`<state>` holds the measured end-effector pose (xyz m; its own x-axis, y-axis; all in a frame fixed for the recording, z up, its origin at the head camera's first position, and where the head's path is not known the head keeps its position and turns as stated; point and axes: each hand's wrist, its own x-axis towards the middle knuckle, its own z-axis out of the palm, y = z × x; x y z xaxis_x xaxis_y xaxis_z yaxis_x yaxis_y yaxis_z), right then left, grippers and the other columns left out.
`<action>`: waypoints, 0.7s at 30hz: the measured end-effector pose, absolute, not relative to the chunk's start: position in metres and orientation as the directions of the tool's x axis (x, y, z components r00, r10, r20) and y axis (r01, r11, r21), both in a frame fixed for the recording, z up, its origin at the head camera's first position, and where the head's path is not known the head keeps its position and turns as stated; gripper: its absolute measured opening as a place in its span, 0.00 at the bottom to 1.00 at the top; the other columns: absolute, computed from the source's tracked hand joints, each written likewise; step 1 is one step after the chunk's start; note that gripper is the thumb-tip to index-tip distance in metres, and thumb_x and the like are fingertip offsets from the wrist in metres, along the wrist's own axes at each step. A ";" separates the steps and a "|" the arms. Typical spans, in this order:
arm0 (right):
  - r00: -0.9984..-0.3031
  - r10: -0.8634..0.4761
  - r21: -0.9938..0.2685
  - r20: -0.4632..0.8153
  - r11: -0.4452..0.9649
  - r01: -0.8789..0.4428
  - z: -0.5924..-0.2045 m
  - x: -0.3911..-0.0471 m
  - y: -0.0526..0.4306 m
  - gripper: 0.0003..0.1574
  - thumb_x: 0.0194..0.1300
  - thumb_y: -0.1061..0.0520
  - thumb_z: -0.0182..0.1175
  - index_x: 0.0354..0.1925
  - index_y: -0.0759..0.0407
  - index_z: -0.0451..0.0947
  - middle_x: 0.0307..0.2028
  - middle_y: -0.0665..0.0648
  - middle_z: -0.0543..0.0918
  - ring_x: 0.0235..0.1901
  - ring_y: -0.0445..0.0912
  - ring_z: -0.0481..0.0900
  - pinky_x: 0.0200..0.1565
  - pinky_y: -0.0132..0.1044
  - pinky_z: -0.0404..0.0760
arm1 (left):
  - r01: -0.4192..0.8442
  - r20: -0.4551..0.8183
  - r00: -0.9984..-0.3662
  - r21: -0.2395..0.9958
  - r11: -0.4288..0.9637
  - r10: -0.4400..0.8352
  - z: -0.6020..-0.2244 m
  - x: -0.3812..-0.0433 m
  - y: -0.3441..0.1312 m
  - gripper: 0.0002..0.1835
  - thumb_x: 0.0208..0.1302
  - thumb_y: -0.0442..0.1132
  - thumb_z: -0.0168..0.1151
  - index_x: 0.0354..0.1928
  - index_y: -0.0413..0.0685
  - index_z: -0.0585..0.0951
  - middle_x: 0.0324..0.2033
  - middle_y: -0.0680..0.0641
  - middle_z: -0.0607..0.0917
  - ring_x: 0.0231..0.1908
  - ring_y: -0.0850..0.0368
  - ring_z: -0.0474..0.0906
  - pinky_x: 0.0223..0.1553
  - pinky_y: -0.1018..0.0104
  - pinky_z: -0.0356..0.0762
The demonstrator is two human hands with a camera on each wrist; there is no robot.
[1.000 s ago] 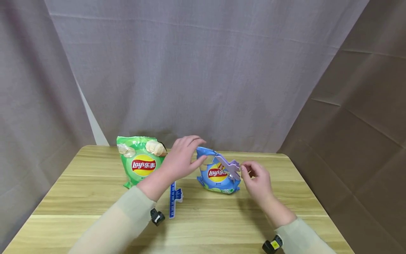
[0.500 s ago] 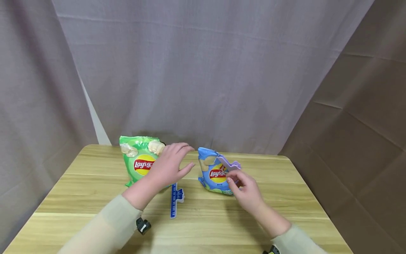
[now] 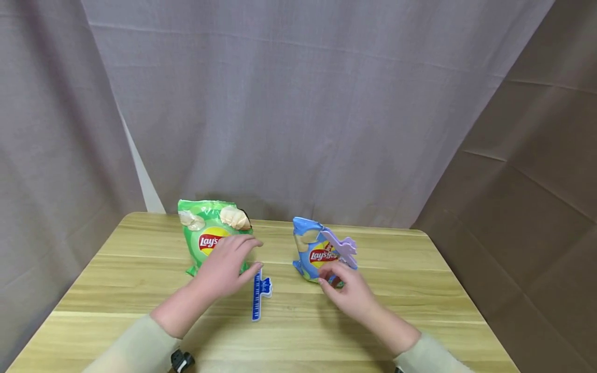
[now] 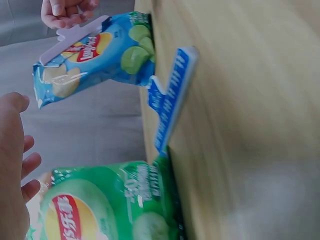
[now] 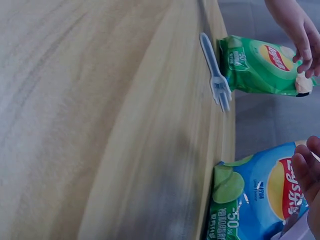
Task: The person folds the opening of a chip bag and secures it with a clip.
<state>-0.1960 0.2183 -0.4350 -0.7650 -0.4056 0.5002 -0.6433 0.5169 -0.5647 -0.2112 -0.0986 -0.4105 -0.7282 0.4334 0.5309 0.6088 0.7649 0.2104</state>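
A blue Lay's chip bag [image 3: 304, 259] stands on the table, with a purple bag clip [image 3: 344, 247] across its upper right corner. My right hand [image 3: 351, 292] hovers before the bag's lower right part, fingers loosely bent and holding nothing; it hides that corner. To the left stands a green Lay's chip bag [image 3: 192, 242]. In front of it my left hand [image 3: 226, 267] hangs with relaxed fingers and nothing in them, covering part of the logo. Flat on the table, just right of that hand, lies a blue-and-white bag clip [image 3: 256, 300], seen also in the left wrist view.
Both bags are near the far edge of the wooden table [image 3: 289, 342]. Behind the table hangs a grey curtain [image 3: 298, 114], and a brown cloth [image 3: 527, 217] closes off the right side.
My left hand has drawn back left and nearer, from beside the blue bag to the green one. The right hand has moved left and down, away from the purple bag clip. Both bags stay standing.
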 end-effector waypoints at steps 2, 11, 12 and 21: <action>-0.770 -0.408 -0.574 0.490 0.513 -0.638 -0.437 -0.196 0.216 0.09 0.60 0.65 0.67 0.40 0.58 0.81 0.34 0.47 0.82 0.33 0.36 0.77 0.33 0.34 0.83 | 0.602 0.520 -0.738 0.216 0.769 0.431 -0.414 -0.209 -0.103 0.22 0.65 0.51 0.65 0.57 0.51 0.79 0.55 0.50 0.80 0.59 0.50 0.74 0.62 0.49 0.70; -0.777 -0.414 -0.591 0.475 0.504 -0.630 -0.443 -0.192 0.211 0.09 0.61 0.66 0.66 0.41 0.59 0.81 0.35 0.45 0.82 0.34 0.37 0.78 0.34 0.35 0.83 | 0.596 0.523 -0.741 0.223 0.771 0.422 -0.425 -0.205 -0.114 0.22 0.66 0.52 0.63 0.58 0.50 0.79 0.55 0.49 0.80 0.59 0.49 0.74 0.63 0.49 0.68; -0.778 -0.413 -0.593 0.474 0.503 -0.628 -0.443 -0.192 0.210 0.09 0.62 0.65 0.66 0.41 0.59 0.81 0.35 0.46 0.83 0.34 0.37 0.78 0.34 0.35 0.83 | 0.597 0.525 -0.740 0.227 0.769 0.420 -0.425 -0.204 -0.116 0.22 0.66 0.52 0.64 0.57 0.50 0.79 0.55 0.49 0.81 0.59 0.49 0.74 0.63 0.49 0.68; -0.828 -0.389 -0.646 0.405 0.519 -0.560 -0.445 -0.195 0.197 0.11 0.63 0.64 0.65 0.45 0.58 0.81 0.38 0.45 0.83 0.38 0.39 0.80 0.42 0.39 0.83 | 0.577 0.514 -0.760 0.253 0.777 0.398 -0.420 -0.204 -0.126 0.22 0.64 0.50 0.66 0.56 0.50 0.78 0.53 0.48 0.81 0.58 0.47 0.74 0.62 0.47 0.68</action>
<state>-0.1947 0.1967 -0.4451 -0.8277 -0.3887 0.4048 -0.5597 0.5195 -0.6457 -0.2039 -0.1262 -0.4196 -0.7604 0.3975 0.5136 0.5768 0.7768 0.2527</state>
